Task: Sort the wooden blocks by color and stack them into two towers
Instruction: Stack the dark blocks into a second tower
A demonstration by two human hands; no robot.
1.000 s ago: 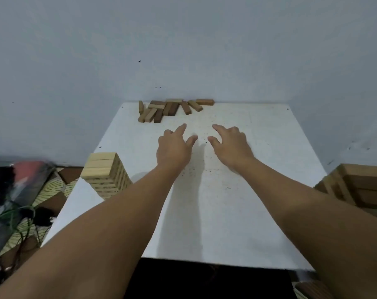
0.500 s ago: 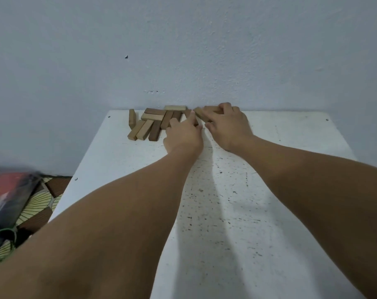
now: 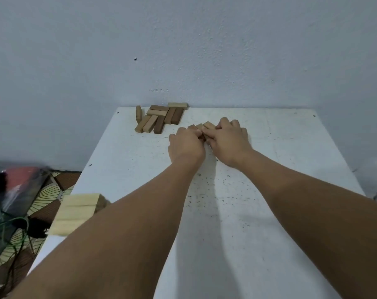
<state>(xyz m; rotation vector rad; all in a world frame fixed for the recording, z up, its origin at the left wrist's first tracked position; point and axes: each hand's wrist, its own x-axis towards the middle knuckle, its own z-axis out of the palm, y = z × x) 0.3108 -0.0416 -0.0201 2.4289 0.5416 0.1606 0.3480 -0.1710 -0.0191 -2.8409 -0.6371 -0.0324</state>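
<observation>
Two hands meet mid-counter (image 3: pixel 269 169); left hand (image 3: pixel 186 145) and right hand (image 3: pixel 228 140) each hold a curled grip on three small blocks (image 3: pixel 201 127); loose pile (image 3: pixel 159 117) near wall; pale tower (image 3: pixel 75 210) left.

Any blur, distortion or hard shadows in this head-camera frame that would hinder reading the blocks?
Head view: the loose blocks by the wall are sharp; the light tower and floor clutter at lower left are smeared; the table edges splay from wide-angle distortion; soft forearm shadows fall on the table; both hands cover most of the gathered blocks.
</observation>
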